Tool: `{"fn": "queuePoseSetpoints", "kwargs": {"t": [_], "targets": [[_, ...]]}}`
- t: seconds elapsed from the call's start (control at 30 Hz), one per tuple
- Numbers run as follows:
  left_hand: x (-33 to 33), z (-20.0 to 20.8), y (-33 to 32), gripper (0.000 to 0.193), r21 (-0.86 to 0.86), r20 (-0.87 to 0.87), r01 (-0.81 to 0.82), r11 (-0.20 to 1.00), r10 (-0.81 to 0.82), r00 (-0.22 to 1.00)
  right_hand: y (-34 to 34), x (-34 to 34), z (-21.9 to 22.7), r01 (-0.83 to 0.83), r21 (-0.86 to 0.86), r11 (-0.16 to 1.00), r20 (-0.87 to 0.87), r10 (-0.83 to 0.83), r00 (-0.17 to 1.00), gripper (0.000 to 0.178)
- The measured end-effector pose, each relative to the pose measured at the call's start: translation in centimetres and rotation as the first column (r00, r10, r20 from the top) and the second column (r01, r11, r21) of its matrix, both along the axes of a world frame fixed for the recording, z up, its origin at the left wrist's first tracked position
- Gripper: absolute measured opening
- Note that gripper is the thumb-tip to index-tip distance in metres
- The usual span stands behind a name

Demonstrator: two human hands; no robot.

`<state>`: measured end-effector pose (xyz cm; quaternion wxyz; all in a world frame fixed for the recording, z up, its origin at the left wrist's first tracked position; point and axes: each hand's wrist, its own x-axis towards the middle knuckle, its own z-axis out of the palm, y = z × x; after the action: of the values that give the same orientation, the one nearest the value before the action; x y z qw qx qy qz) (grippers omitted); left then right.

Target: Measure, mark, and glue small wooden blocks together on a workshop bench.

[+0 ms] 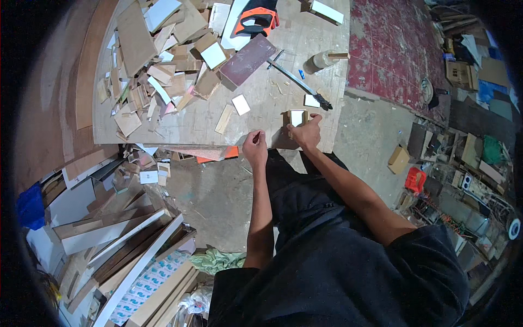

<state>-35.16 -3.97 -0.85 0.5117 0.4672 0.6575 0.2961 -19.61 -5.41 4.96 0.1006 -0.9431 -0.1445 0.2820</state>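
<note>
Near the table's front edge my right hand point(308, 132) grips a small wooden box-like piece point(297, 116) with a white face, thumb on its near left side and fingers on its right. My left hand point(255, 147) hovers at the same edge with its fingers curled together. Whatever may be in them is hidden. Beyond it lie a white rectangular piece point(241, 104) and a narrow wood strip point(224, 119). Just past the box sits a small white block point(312, 101), beside the black end of a long thin metal bar tool point(297, 80).
Wood offcuts point(163, 82) heap on the left of the table point(261, 128). A brown board point(248, 61), an orange-handled saw point(259, 22), a bottle with a stick point(325, 59) and a white-topped block point(327, 12) lie farther back. Stacked boards point(136, 245) lean at lower left.
</note>
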Motion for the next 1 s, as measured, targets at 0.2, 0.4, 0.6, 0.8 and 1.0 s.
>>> {"fn": "queuePoseSetpoints", "kwargs": {"t": [0.2,0.4,0.6,0.8,1.0], "targets": [[2.4,0.3,0.2,0.014,0.079,-0.122,0.043,0.996,-0.033,0.992,0.2,3.1,0.0,0.059,0.088,0.994,-0.064,-0.054,0.996,0.083],[3.1,1.6,0.2,0.026,0.159,-0.321,0.202,0.966,-0.143,0.936,2.4,5.8,4.4,-0.037,0.271,0.962,-0.104,0.067,0.992,0.084],[6.5,3.1,0.2,0.061,0.174,-0.468,0.412,0.894,-0.293,0.834,7.0,12.0,11.2,-0.032,0.412,0.911,-0.313,0.175,0.933,0.077],[9.2,3.2,1.6,0.125,-0.195,-0.522,0.416,0.888,-0.453,0.722,13.5,18.3,16.8,-0.164,0.523,0.837,-0.312,0.367,0.876,0.061],[10.8,-1.0,0.7,0.13,-0.168,-0.726,0.345,0.923,-0.353,0.59,19.0,23.2,18.4,-0.233,0.584,0.777,-0.332,0.49,0.806,0.057]]}}
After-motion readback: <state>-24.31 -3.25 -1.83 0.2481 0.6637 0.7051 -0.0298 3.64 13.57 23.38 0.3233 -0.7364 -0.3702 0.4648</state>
